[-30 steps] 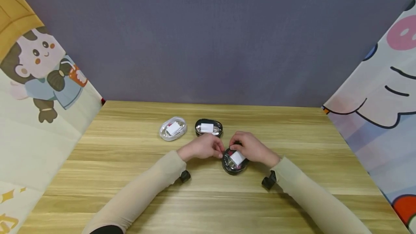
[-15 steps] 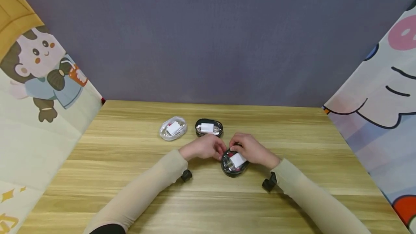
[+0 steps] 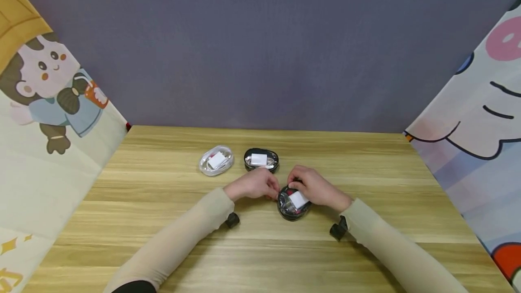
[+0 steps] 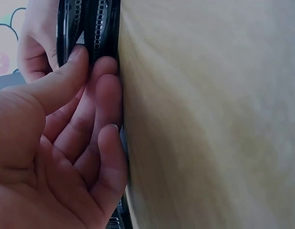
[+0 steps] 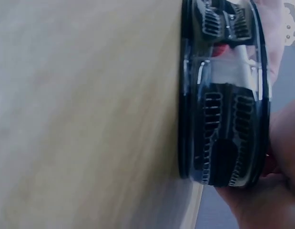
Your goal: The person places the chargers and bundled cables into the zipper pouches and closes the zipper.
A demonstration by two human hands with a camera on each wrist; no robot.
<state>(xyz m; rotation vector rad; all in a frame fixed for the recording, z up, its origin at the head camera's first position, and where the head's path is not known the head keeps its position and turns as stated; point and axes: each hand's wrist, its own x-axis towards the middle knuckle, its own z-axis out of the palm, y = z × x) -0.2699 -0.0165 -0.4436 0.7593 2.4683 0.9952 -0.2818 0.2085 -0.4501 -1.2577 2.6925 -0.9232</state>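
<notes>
A clear oval case with a black rim (image 3: pixel 289 210) sits on the wooden table between my hands. Through its lid show a white block (image 3: pixel 298 199), something red and dark coiled parts. My right hand (image 3: pixel 320 188) grips its far right edge with thumb and fingers. On its left edge my left hand (image 3: pixel 254 183) pinches; the left wrist view has the thumb tip against the ribbed side of the case (image 4: pixel 102 28) and the fingertips beside it. The right wrist view shows the case's side (image 5: pixel 226 124) from close by, the right hand's fingers partly hidden behind it.
Just behind my left hand lies a second black-rimmed oval case (image 3: pixel 262 159) with a white block inside. Left of that is a similar white-rimmed case (image 3: pixel 216 160). A grey panel (image 3: pixel 264 58) rises at the table's back edge, with cartoon-printed sheets at both sides.
The case between my hands shifts and turns very slightly. My left fingers move a little along its left edge. The right hand keeps its grip, and the other two cases lie still.
</notes>
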